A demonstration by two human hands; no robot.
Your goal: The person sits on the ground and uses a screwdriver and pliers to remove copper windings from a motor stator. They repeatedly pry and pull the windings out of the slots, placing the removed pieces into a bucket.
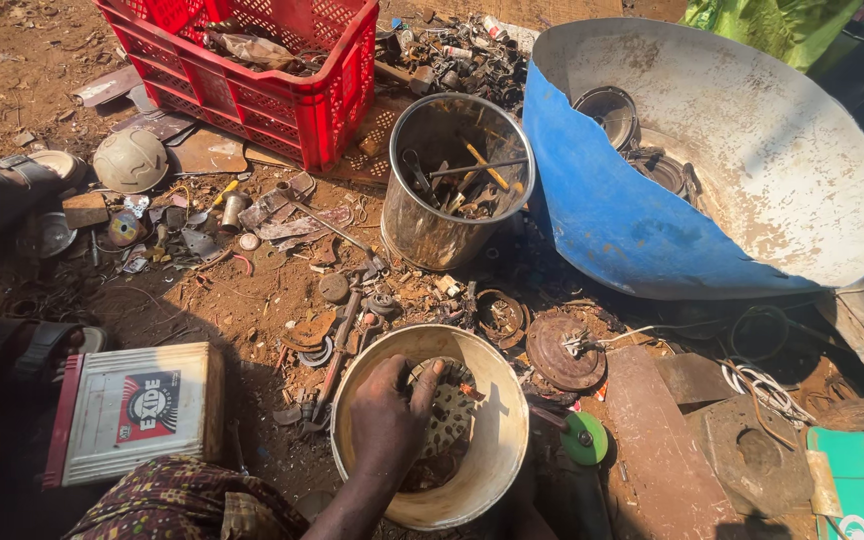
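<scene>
Cream bucket (500,440), upright on dirt; perforated rusty disc (449,420) inside

One hand (389,415) was down inside the cream bucket (505,420), fingers (424,382) spread on a perforated metal disc (452,420) — scrap lay all around. Beyond stood a steel pot of tools (422,225), a red crate (322,110) and a cut blue drum (612,215) — a battery (137,408) sat to the left.
</scene>
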